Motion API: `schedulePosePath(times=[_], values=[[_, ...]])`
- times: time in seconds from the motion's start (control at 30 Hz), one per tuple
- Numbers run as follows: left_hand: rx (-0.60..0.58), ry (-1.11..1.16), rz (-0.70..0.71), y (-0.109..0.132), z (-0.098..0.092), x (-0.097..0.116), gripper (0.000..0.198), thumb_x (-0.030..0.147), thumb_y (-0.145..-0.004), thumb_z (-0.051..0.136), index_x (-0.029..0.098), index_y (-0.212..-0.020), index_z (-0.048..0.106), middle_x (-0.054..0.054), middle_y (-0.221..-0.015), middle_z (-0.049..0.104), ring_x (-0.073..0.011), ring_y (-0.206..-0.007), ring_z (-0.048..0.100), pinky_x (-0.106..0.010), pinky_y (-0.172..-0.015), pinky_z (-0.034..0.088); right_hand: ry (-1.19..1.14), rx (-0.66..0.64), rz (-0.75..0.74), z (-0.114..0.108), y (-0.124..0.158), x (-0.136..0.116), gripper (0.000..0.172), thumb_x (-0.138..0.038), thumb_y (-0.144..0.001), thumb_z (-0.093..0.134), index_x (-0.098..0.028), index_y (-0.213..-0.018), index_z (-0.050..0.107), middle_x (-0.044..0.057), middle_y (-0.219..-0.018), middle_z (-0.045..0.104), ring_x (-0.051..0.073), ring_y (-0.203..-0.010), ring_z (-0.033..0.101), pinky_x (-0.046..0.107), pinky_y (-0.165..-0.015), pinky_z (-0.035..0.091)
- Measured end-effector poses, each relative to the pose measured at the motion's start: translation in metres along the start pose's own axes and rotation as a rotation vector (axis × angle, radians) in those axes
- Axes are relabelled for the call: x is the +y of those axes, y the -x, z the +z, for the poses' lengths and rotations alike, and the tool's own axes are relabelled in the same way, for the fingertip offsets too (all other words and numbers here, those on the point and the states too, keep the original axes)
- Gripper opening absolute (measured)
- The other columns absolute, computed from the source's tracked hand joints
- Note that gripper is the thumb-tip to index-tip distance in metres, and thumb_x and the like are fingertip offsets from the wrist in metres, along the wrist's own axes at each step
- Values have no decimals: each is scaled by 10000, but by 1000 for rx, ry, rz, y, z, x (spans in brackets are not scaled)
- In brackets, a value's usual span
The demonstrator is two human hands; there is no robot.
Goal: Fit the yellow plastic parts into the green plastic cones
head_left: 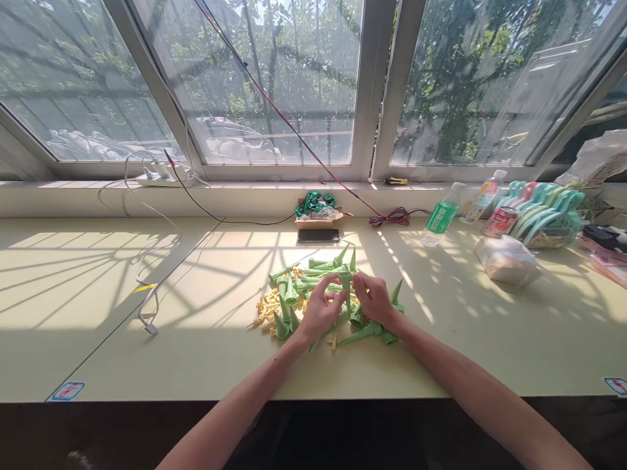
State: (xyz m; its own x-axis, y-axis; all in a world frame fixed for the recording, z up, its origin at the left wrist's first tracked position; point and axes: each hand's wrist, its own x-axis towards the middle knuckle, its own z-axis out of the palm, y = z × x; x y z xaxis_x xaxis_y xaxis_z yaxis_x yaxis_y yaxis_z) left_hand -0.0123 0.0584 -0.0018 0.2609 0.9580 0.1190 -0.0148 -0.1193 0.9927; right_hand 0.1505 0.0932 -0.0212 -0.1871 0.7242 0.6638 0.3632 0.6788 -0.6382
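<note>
Sun-striped pale table (490, 352); black phone (318, 235) lies flat. In front of phone: left hand (321, 310) pinches green cone (345, 282), wide end up; right hand (376, 299) at its rim, grip unclear; loose cones (291, 290) around. Behind phone: carton (313, 224), windows (274, 78).

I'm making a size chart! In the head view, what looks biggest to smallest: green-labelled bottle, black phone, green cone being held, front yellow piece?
1. Green-labelled bottle.
2. Black phone and held green cone: too close to rank, as the cone is partly covered.
3. Front yellow piece: smallest.
</note>
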Motion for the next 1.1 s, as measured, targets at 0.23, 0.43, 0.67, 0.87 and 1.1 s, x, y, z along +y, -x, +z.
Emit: schedulePosePath(times=[0.23,0.43,0.67,0.87,1.1], values=[[38,-12,22,-1,3,1,488,463,-851,664,231,-1246,495,-24,-904,619,-49,-443,492,-184,-366,360,-21,37,28,2,0,-1,387,-358,-1023,389,-222,-661,401,-50,-525,403,95,-447,346,249,-460,280],[56,28,-1,-2,1,-1,389,580,-918,508,192,-919,527,47,-541,528,-76,-367,457,-181,-369,344,-51,39,56,0,1,-5,309,-371,-1015,390,-217,-758,464,-54,-536,424,103,-468,383,240,-475,325],[72,188,-37,-3,1,3,444,630,-931,439,191,-908,495,36,-540,530,-106,-408,495,-198,-365,391,16,-17,-15,-3,-2,-13,222,-360,-982,444,-203,-846,521,-50,-560,488,99,-479,429,228,-492,357],[34,193,-37,-2,1,3,418,615,-937,443,205,-861,426,41,-525,538,-109,-407,484,-197,-365,383,4,-103,-54,-2,1,-8,160,-349,-958,497,-209,-889,530,-48,-593,500,103,-511,446,224,-517,387],[20,184,-55,-2,0,5,382,575,-927,489,208,-848,423,50,-534,521,-104,-429,488,-189,-375,380,15,-88,-87,0,0,-3,181,-350,-968,499,-204,-881,563,-48,-589,487,100,-511,430,219,-513,378]])
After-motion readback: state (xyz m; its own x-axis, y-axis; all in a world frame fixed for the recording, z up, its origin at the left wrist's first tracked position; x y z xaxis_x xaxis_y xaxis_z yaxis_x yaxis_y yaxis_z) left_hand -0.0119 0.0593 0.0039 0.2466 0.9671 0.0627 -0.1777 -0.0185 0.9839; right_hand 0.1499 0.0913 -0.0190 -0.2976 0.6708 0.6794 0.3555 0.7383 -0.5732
